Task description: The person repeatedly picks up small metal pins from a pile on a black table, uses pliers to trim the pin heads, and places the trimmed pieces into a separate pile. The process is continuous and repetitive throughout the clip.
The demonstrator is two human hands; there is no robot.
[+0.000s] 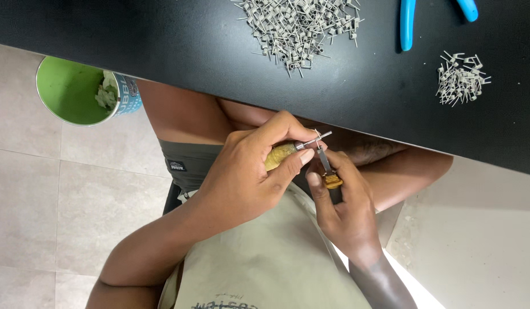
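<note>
— While the left hand [242, 183] is closing around that yellow-handled tool [281, 153], what is the right hand [345, 206] doing?

— It is pinching a thin dark rod with a brass end [328, 171], thumb and fingers shut on it, and pressing its tip against the metal tip of the tool. A small wire coil [321, 136] is sitting right where the two meet, just below the edge of the worktop [179, 40], over the lap.

— And the rest?

— A big heap of coils [299, 26] is lying on the worktop, a smaller pile [460, 80] well apart to the right, blue-handled pliers [408, 23] between them. A green cup [76, 91] is standing on the floor.

— What is worrying you?

— I judge the coil is barely being held. If either hand is tilting or easing its grip, the coil is likely dropping to the lap or floor. Pressing too hard is risking a bent leg.
</note>
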